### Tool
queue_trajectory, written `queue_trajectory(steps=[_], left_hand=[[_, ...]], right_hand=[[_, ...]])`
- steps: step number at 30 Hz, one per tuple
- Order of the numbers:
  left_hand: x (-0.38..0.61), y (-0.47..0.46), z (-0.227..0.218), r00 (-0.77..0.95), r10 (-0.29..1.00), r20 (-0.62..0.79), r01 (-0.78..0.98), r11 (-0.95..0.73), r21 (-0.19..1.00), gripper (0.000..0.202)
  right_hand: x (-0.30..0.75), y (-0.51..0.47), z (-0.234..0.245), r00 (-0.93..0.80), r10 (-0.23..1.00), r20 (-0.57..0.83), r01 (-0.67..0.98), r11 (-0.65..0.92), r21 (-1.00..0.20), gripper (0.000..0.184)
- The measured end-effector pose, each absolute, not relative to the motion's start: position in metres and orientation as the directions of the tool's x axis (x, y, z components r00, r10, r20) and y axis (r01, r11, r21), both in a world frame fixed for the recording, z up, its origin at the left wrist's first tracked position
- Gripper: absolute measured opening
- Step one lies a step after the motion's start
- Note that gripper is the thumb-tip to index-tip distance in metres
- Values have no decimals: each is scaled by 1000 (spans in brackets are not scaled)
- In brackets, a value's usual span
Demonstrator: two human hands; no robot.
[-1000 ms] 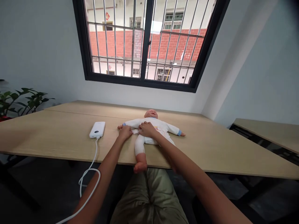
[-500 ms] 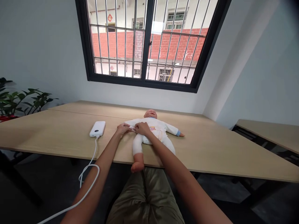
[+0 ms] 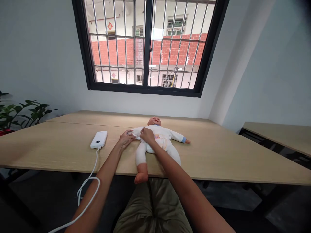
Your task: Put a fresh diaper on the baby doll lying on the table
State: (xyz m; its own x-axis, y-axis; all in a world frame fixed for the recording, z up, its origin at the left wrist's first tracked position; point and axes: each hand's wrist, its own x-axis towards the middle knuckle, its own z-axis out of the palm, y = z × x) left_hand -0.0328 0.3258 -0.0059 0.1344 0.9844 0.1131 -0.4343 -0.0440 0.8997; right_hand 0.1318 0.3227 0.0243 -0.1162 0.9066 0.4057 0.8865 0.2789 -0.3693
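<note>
A baby doll (image 3: 175,135) in a white top with blue cuffs lies on its back on the table, head toward the window. It wears white leggings and what looks like a white diaper (image 3: 150,149); one bare foot (image 3: 141,176) sticks out past the near table edge. My right hand (image 3: 147,135) is closed at the left side of the doll's waist, pinching the white top. Beside the doll's left-lying sleeve (image 3: 137,130), my left hand (image 3: 126,138) has its fingers apart, touching white cloth. My hands partly hide the cloth between them.
To the left on the wooden table (image 3: 213,152) lies a white power bank (image 3: 99,139). Its white cable (image 3: 96,161) hangs over the front edge and loops across my left forearm. A plant (image 3: 21,113) stands at far left, another table (image 3: 279,134) at right.
My view has shifted slightly, so the scene sits a little lower and further left. My left hand's fingers have spread from the white cloth; my right hand stays closed at the doll's waist.
</note>
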Motion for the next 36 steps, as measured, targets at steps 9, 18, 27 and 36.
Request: queue_trajectory(steps=[9, 18, 27, 36], left_hand=[[-33, 325, -4, 96, 984, 151, -494, -84, 865, 55], [-33, 321, 5, 127, 983, 130, -477, -54, 877, 50], [-31, 318, 5, 161, 971, 175, -467, -81, 880, 55], [-25, 313, 5, 232, 948, 219, -343, -131, 930, 53]], right_hand=[[135, 311, 27, -381, 817, 434, 782, 535, -320, 19], [135, 312, 25, -369, 811, 454, 784, 534, -316, 31], [135, 309, 26, -393, 798, 457, 797, 544, -264, 22], [132, 312, 24, -220, 841, 494, 838, 422, -346, 21]])
